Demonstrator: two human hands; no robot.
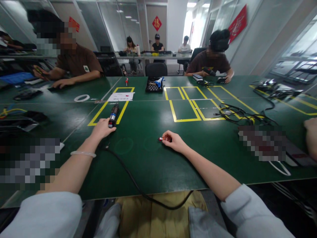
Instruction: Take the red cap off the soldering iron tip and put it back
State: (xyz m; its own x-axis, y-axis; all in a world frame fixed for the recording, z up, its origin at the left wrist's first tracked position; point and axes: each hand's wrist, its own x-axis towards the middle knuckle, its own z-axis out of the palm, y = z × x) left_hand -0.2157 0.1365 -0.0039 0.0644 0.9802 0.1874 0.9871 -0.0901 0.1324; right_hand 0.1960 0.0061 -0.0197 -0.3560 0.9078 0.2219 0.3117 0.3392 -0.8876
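Note:
My left hand point(102, 129) is closed around the rear end of a dark cylindrical tool with a blue band, which looks like an electric screwdriver point(114, 113). The tool's narrow end points away from me, over a rectangle of yellow tape point(99, 114). To the right, my right hand point(173, 141) pinches a small red-and-white piece point(160, 139) between thumb and fingers, just above the table or touching it; I cannot tell which. Its exact kind is too small to make out. A black cable point(128, 173) runs from near my left wrist over the table edge towards my lap.
On the green table point(148, 175), a black tray point(154, 86) with a blue-and-white item stands at the back. A red-handled screwdriver point(126, 81) is left of it. Tangled black cables point(232, 112) lie right. A white sheet point(121, 96) lies ahead. Co-workers sit opposite.

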